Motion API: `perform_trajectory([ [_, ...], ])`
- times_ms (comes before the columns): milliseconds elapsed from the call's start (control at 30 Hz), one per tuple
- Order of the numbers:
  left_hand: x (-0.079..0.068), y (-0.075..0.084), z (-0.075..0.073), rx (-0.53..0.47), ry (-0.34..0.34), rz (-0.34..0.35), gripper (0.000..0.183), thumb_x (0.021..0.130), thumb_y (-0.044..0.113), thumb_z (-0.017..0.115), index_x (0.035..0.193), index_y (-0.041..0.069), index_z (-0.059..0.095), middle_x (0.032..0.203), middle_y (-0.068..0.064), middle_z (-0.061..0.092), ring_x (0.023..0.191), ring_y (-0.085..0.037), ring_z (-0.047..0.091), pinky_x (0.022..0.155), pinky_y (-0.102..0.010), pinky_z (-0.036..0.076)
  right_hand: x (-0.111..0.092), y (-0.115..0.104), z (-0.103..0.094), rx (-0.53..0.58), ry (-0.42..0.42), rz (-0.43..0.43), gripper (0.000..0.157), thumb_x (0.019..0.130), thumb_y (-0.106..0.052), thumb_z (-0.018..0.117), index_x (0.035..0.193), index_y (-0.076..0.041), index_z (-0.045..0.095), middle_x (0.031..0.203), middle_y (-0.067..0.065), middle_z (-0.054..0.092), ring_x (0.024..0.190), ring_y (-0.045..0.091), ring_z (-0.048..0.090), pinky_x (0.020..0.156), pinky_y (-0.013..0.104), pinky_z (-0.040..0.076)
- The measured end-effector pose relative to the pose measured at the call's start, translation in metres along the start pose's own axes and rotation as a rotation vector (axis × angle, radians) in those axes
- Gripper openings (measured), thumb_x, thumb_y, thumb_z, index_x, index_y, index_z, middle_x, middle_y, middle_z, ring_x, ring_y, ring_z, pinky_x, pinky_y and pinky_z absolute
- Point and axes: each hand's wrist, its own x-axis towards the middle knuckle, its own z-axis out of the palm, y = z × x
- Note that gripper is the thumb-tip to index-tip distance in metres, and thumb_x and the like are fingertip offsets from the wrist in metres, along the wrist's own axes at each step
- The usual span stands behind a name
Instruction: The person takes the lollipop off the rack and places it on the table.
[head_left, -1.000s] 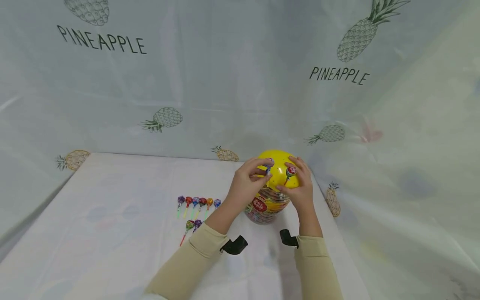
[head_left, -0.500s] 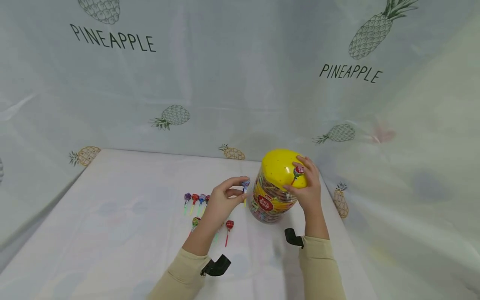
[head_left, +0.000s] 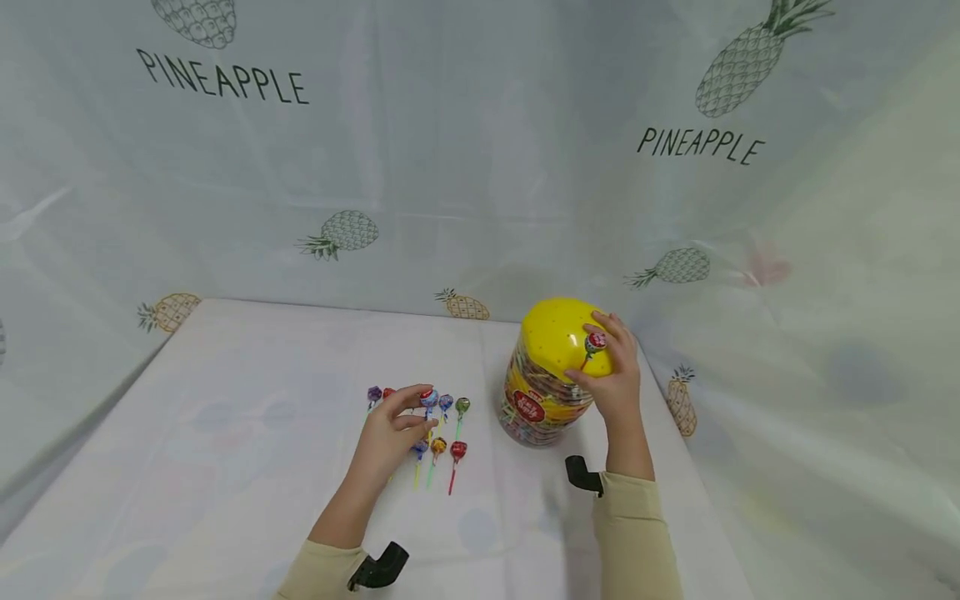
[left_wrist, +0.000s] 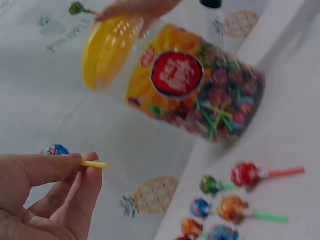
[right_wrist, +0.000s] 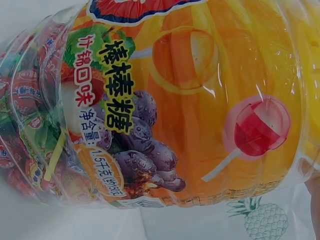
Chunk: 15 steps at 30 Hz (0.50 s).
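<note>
My left hand [head_left: 386, 446] pinches a blue-wrapped lollipop [head_left: 429, 398] between thumb and fingers, above the rows on the table. Its yellow stick [left_wrist: 95, 164] points out past the fingertips in the left wrist view. At the jar's yellow lid [head_left: 558, 329], my right hand [head_left: 618, 371] holds another lollipop [head_left: 595, 342] between thumb and fingers; whether those fingers also touch the lid I cannot tell. The clear lollipop jar [head_left: 534, 404] stands upright, lid on, filled with wrapped lollipops. Its printed label [right_wrist: 200, 100] fills most of the right wrist view.
Several lollipops lie in two rows left of the jar, among them a green one [head_left: 462, 406] behind and a red one [head_left: 457, 450] in front. My left hand covers part of the rows. A white cloth [head_left: 262, 433] covers the table, and a pineapple-print curtain [head_left: 465, 167] hangs behind.
My left hand has moved from the lid, leftward and down, to over the lollipop rows, carrying the blue-wrapped lollipop. My right hand stays at the lid with its lollipop.
</note>
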Motion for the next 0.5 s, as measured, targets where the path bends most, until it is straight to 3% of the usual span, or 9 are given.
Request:
perform_trajectory([
  [100,0.0,-0.011,-0.014,0.032,0.024,-0.018,0.052,0.086,-0.005,0.069,0.132,0.019,0.061,0.127,-0.014,0.055,0.1,-0.025,0.064,0.075,-0.031,0.055,0.0,0.0,0.0,0.003,0.005,-0.01,0.055,0.061,0.011,0.083,0.113,0.01,0.062,0.132,0.032,0.048,0.135,0.048,0.027,0.11,0.031,0.028],
  [267,0.0,-0.024,-0.035,0.093,0.071,-0.032,0.056,0.088,-0.005,0.065,0.138,0.02,0.054,0.132,-0.016,0.052,0.102,-0.028,0.064,0.079,-0.04,0.055,0.001,0.0,0.001,0.005,0.009,-0.002,0.056,0.06,0.017,0.08,0.112,0.011,0.061,0.132,0.032,0.048,0.135,0.047,0.027,0.109,0.029,0.029],
  [400,0.003,-0.036,-0.048,0.141,0.1,-0.059,0.058,0.088,-0.003,0.066,0.14,0.017,0.052,0.13,-0.017,0.054,0.101,-0.029,0.064,0.078,-0.036,0.055,0.001,0.0,0.001,0.0,0.005,0.018,0.055,0.062,0.014,0.082,0.113,0.01,0.062,0.133,0.03,0.048,0.137,0.041,0.027,0.109,0.028,0.03],
  [500,0.006,-0.045,-0.055,0.23,0.114,-0.071,0.057,0.087,-0.002,0.068,0.139,0.014,0.053,0.127,-0.017,0.056,0.105,-0.029,0.062,0.077,-0.033,0.054,0.001,0.001,0.002,0.001,0.009,0.033,0.054,0.063,0.015,0.081,0.113,0.01,0.062,0.134,0.028,0.048,0.138,0.037,0.027,0.109,0.027,0.031],
])
